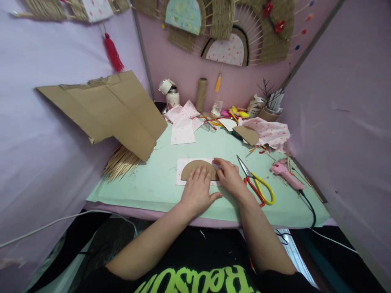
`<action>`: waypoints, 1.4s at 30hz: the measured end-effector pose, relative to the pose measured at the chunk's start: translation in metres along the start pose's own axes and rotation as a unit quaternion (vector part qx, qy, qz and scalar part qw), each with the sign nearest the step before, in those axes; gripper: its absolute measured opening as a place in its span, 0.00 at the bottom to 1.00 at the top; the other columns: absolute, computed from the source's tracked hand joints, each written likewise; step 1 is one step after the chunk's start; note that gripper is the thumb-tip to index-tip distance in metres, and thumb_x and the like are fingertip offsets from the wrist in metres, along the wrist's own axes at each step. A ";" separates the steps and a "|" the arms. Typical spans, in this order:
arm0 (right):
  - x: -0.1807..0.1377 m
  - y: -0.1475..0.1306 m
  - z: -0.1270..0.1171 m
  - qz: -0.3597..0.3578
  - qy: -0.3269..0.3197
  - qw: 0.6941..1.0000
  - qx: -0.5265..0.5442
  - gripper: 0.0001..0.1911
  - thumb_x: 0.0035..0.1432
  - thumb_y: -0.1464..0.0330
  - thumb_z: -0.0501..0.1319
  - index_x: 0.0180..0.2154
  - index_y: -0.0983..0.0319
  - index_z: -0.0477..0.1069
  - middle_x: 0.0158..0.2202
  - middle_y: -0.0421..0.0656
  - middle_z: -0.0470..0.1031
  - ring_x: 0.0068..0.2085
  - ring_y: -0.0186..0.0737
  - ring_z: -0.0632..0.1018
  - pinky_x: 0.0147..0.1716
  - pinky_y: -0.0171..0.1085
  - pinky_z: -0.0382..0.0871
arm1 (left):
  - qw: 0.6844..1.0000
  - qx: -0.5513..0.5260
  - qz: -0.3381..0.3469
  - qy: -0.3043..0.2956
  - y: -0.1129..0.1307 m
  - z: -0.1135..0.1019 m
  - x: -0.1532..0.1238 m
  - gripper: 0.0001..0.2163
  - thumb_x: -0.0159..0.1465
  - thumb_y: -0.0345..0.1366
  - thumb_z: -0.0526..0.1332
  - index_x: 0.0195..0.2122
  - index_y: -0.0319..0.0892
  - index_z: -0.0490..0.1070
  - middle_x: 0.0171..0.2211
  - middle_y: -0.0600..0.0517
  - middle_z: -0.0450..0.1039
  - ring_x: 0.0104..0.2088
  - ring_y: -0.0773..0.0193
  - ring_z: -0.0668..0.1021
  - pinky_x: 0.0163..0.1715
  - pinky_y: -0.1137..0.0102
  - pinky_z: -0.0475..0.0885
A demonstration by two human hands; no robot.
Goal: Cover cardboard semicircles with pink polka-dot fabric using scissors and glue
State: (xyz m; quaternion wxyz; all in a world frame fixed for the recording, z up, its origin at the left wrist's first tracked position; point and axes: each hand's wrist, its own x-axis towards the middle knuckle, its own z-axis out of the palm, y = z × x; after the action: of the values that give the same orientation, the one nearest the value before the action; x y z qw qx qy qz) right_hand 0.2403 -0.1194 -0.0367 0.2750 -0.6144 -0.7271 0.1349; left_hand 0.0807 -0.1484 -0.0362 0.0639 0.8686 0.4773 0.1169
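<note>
A brown cardboard half-circle [191,166] lies flat on a white spotted piece of fabric [181,181], its straight edge toward me. My left hand [199,188] rests flat across the cardboard with its fingers stretched out and its thumb spread to the right. At the right end of the half-circle is my right hand [229,174]; its fingertips touch the fabric and the cardboard's edge, and nothing is held in it. Just right of that hand lie scissors [252,176] with one red and one yellow handle, blades slightly apart.
A large folded cardboard sheet [122,112] leans at left over a bundle of thin wooden sticks [120,162]. A pink glue gun [287,174] with a black cord lies at right. Behind are spotted cloth [185,124], a twine spool [200,94], a bottle [172,97] and another cardboard half-circle [247,134].
</note>
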 end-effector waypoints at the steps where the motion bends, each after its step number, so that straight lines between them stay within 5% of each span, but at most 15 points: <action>1: 0.000 0.000 0.000 -0.001 0.001 1.000 0.001 0.21 0.57 0.74 0.48 0.52 0.60 0.65 0.52 0.46 0.73 0.53 0.46 0.70 0.52 0.49 0.55 | 1.000 -0.001 0.000 0.000 0.000 0.000 0.000 0.37 0.61 0.59 0.48 0.63 0.35 0.53 0.64 0.39 0.51 0.65 0.49 0.52 0.61 0.55 0.48; 11: 0.000 -0.001 -0.002 -0.013 0.014 1.000 0.014 0.21 0.56 0.74 0.49 0.52 0.59 0.65 0.51 0.48 0.73 0.52 0.48 0.70 0.52 0.51 0.55 | 0.999 -0.048 0.009 0.011 -0.002 -0.004 -0.001 0.37 0.59 0.57 0.53 0.62 0.35 0.53 0.64 0.38 0.51 0.65 0.48 0.53 0.62 0.54 0.49; 16: -0.001 -0.006 -0.004 -0.040 0.019 0.999 0.024 0.21 0.56 0.67 0.55 0.53 0.58 0.64 0.53 0.48 0.71 0.54 0.49 0.68 0.52 0.50 0.54 | 0.981 -0.181 0.015 0.064 -0.053 -0.039 0.014 0.24 0.64 0.39 0.53 0.60 0.40 0.56 0.59 0.44 0.64 0.59 0.57 0.66 0.59 0.60 0.57; 20: -0.001 -0.010 -0.004 -0.070 -0.028 0.997 0.023 0.27 0.52 0.62 0.60 0.54 0.57 0.62 0.54 0.48 0.69 0.56 0.51 0.66 0.52 0.50 0.53 | 0.952 -0.302 0.034 -0.034 -0.105 -0.060 0.033 0.25 0.63 0.33 0.51 0.62 0.41 0.52 0.54 0.45 0.70 0.53 0.61 0.72 0.52 0.63 0.65; 23: -0.001 -0.011 -0.003 -0.074 -0.042 0.996 0.017 0.30 0.50 0.61 0.61 0.55 0.57 0.61 0.54 0.49 0.68 0.56 0.52 0.65 0.53 0.50 0.53 | 0.944 -0.319 0.050 -0.072 -0.122 -0.058 0.042 0.26 0.62 0.31 0.51 0.62 0.41 0.51 0.54 0.45 0.69 0.54 0.61 0.71 0.53 0.63 0.64; 28: 0.000 -0.012 -0.005 -0.083 -0.057 0.995 0.009 0.32 0.48 0.61 0.62 0.56 0.56 0.60 0.54 0.49 0.67 0.57 0.53 0.64 0.53 0.51 0.53 | 0.957 -0.271 0.052 -0.087 -0.123 -0.046 0.042 0.30 0.57 0.25 0.49 0.63 0.41 0.50 0.54 0.46 0.69 0.56 0.59 0.68 0.54 0.60 0.62; 42: 0.000 -0.013 -0.005 -0.093 -0.054 0.994 0.011 0.34 0.47 0.61 0.63 0.56 0.56 0.60 0.53 0.48 0.68 0.55 0.52 0.65 0.54 0.51 0.52 | 0.970 -0.217 0.048 -0.100 -0.121 -0.051 0.042 0.33 0.56 0.26 0.49 0.65 0.41 0.46 0.55 0.49 0.69 0.57 0.56 0.66 0.55 0.58 0.59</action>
State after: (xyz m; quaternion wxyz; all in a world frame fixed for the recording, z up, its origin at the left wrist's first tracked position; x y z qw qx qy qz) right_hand 0.2329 -0.1232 -0.0255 0.2534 -0.5332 -0.7932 0.1494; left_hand -0.0095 -0.0482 -0.0078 0.2924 0.8631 0.3897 0.1331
